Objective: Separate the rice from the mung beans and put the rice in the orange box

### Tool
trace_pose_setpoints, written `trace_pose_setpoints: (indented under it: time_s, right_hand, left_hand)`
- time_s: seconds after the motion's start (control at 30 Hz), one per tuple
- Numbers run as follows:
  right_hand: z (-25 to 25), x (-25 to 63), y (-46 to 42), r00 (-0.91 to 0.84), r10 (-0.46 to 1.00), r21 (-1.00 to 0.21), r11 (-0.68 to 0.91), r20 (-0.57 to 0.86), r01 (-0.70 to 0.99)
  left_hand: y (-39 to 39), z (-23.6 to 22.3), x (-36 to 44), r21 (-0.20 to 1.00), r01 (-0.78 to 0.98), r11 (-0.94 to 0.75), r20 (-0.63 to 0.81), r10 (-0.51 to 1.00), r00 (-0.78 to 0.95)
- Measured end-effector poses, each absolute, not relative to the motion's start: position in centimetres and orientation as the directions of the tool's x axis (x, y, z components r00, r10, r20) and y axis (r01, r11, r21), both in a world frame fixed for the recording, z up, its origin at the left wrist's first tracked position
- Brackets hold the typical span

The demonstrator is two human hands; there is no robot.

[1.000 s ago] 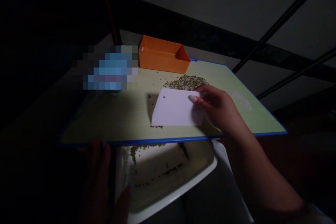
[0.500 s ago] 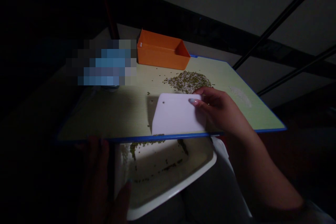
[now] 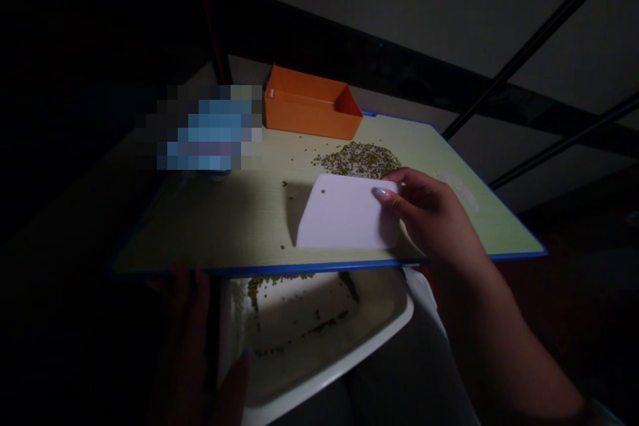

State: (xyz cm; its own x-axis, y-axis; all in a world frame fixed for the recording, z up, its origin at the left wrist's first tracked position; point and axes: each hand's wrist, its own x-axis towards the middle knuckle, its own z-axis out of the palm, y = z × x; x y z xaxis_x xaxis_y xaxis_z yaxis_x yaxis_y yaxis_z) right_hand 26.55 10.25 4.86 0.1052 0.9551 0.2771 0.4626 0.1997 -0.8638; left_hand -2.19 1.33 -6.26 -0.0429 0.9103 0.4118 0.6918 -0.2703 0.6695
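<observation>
My right hand (image 3: 432, 213) pinches a white plastic dough scraper (image 3: 349, 213) by its right end, thumb on the near face. The scraper leans on the board, its lower edge a little back from the board's blue front rim. Just behind it lies a pile of small green beans (image 3: 359, 158), probably mung beans. Below the front rim is a white tray (image 3: 319, 396) holding more beans along its sides. In deep shadow, my left hand (image 3: 192, 339) grips the tray's left side, with the thumb over its rim; the other fingers show only dimly.
An orange open box (image 3: 312, 116) stands at the back of the pale green board (image 3: 239, 226). Left of it is a blurred-out blue item (image 3: 214, 133). Whitish residue (image 3: 456, 190) marks the right side. A few loose beans are scattered left of the scraper.
The scraper has drawn back from the board's front rim and shifted slightly right with my right hand. My left hand and the tray stay nearly in place.
</observation>
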Motion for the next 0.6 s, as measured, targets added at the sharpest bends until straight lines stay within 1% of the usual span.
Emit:
trace_pose_setpoints:
  time_s: [0.13,0.23,0.33,0.43,0.5,0.6]
  right_hand:
    - [4.9,25.7,11.1,0.197,0.911,-0.815,0.207,0.363,0.542]
    - [4.7,24.8,11.8,0.198,0.905,-0.795,0.207,0.378,0.571]
    - [4.4,23.9,12.5,0.134,0.922,-0.804,0.238,0.363,0.544]
    - [4.4,23.5,12.9,0.014,0.946,-0.842,0.281,0.324,0.461]
    - [4.6,23.4,13.1,-0.062,0.955,-0.863,0.289,0.29,0.415]
    - [4.7,23.8,13.1,-0.122,0.958,-0.873,0.287,0.26,0.394]
  left_hand:
    - [1.4,-6.6,-2.2,0.686,0.685,-0.244,0.391,0.918,-0.065]
    - [1.2,-6.5,-2.2,0.69,0.682,-0.245,0.392,0.918,-0.067]
    - [1.2,-6.4,-2.2,0.684,0.683,-0.254,0.398,0.915,-0.058]
    - [1.2,-6.4,-2.2,0.676,0.686,-0.271,0.413,0.909,-0.048]
    - [1.2,-6.4,-2.2,0.678,0.684,-0.271,0.415,0.908,-0.052]
    - [1.2,-6.5,-2.2,0.67,0.684,-0.291,0.433,0.901,-0.041]
